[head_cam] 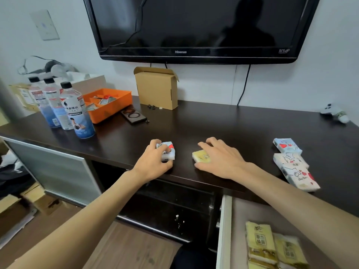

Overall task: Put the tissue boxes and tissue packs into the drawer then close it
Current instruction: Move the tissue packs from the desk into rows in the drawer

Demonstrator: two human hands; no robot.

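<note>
My left hand (155, 162) is closed around a white tissue pack with a red print (171, 150) near the front edge of the dark cabinet top (242, 129). To its right, my right hand (219, 158) lies over a yellow tissue pack (201, 156), fingers curled on it; the pack still rests on the top. Three more printed tissue packs sit at the right: a blue one (287, 145) and two white ones (290, 161) (301, 177). Below right, the white drawer (224, 230) stands pulled out with yellow tissue packs (260, 243) lying inside.
Three water bottles (77, 111), an orange tray (110, 103) and a small dark case (133, 116) stand at the left of the top. A cardboard box (157, 88) leans on the wall under the black TV (194, 28). Boxes lie on the floor at left.
</note>
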